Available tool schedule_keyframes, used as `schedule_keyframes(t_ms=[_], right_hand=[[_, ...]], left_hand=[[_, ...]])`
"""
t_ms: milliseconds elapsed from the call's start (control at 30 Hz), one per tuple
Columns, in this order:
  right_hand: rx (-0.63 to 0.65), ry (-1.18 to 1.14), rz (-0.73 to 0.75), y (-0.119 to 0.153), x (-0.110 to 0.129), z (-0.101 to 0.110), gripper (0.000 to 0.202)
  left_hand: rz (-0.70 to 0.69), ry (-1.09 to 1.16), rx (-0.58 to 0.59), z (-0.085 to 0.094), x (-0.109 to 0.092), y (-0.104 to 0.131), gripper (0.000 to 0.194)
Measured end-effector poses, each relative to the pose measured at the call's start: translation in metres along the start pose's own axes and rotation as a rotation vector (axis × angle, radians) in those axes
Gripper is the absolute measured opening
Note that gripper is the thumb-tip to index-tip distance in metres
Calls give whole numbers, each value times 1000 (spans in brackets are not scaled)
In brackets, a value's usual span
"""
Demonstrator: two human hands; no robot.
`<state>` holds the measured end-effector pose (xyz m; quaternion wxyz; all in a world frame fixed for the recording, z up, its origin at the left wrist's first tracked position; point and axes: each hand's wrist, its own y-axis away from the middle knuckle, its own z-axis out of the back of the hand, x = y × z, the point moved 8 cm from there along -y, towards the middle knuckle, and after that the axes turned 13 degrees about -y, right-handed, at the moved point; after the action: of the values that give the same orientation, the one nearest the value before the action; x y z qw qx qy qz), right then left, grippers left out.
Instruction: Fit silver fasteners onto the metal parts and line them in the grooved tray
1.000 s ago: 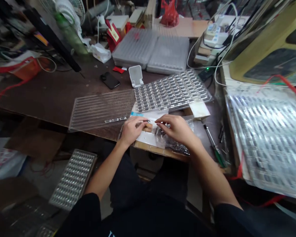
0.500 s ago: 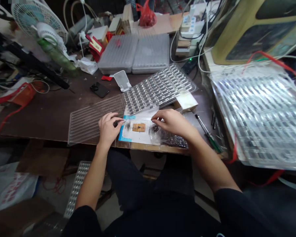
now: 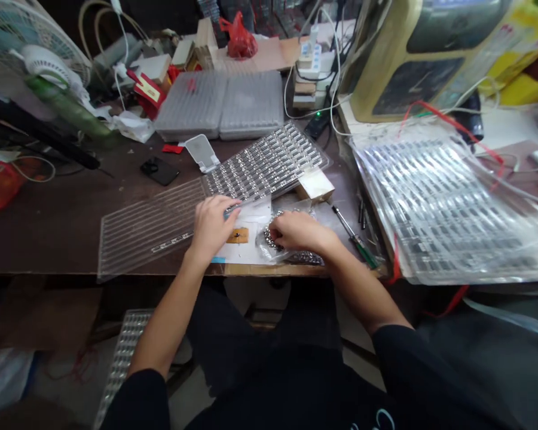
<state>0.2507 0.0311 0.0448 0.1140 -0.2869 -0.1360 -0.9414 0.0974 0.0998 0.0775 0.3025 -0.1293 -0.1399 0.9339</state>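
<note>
My left hand (image 3: pixel 211 226) is closed, thumb and fingers together at the lower edge of a clear tray filled with rows of small metal parts (image 3: pixel 269 161). Whatever its fingertips pinch is too small to make out. My right hand (image 3: pixel 298 230) reaches into an open clear plastic bag (image 3: pixel 272 254) of small shiny metal pieces, fingers bent down and closed, tips hidden. Between the hands, a brown block (image 3: pixel 238 235) with a small dark piece at its middle lies on white paper (image 3: pixel 251 253). A ribbed clear tray (image 3: pixel 134 224) at left holds a short row of metal parts (image 3: pixel 173 242).
A green-handled screwdriver (image 3: pixel 356 239) and a white-topped block (image 3: pixel 315 185) lie to the right. Beyond them is a plastic-wrapped stack of filled trays (image 3: pixel 430 209). A phone stand (image 3: pixel 201 152), a black flat object (image 3: pixel 160 171) and closed clear trays (image 3: pixel 251 104) are behind.
My left hand has moved up to the filled tray's lower edge, uncovering the row of parts in the ribbed tray. My right hand has lowered into the bag. The view has shifted right.
</note>
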Motion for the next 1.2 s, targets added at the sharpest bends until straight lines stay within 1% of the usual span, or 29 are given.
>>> schedule_keyframes(t_ms=[67, 133, 233, 300, 400, 500, 567, 667, 700, 767, 867, 967, 1033, 1100, 1200], right_hand=[[25, -16, 17, 0, 2, -1, 19], [51, -43, 29, -2, 2, -3, 21], [58, -75, 32, -4, 2, -4, 15], [50, -76, 25, -5, 3, -5, 16], [78, -66, 22, -6, 5, -10, 11], [111, -80, 38, -5, 6, -11, 13], [128, -119, 65, -5, 6, -9, 15], [139, -220, 114, -4, 5, -4, 14], [128, -257, 129, -5, 5, -2, 14], [66, -329, 154, -6, 7, 4, 14], [-94, -419, 189, -12, 14, 9, 18], [-256, -470, 234, -20, 23, 5, 18], [-331, -501, 263, -26, 27, -1, 17], [-346, -510, 288, -32, 31, -10, 17], [-307, -471, 323, -39, 38, -23, 17]], left_hand=[[-1, -2, -27, -12, -14, -19, 13], [-1, -3, -36, -23, -21, -31, 8], [12, 15, -34, -32, -23, -39, 2], [15, 50, -47, -30, -22, -38, 5], [14, 208, -104, -17, -18, -28, 8], [61, 436, -142, -6, -2, -9, 9], [109, 523, -147, -4, 12, 7, 11], [193, 583, -148, -8, 33, 31, 15], [227, 594, -152, -10, 39, 38, 18], [283, 604, -156, -15, 48, 50, 24], [331, 626, -162, -22, 55, 63, 31], [371, 674, -206, -25, 61, 71, 32], [390, 699, -224, -25, 63, 74, 29], [392, 707, -217, -26, 62, 74, 24], [381, 701, -206, -24, 60, 73, 18]])
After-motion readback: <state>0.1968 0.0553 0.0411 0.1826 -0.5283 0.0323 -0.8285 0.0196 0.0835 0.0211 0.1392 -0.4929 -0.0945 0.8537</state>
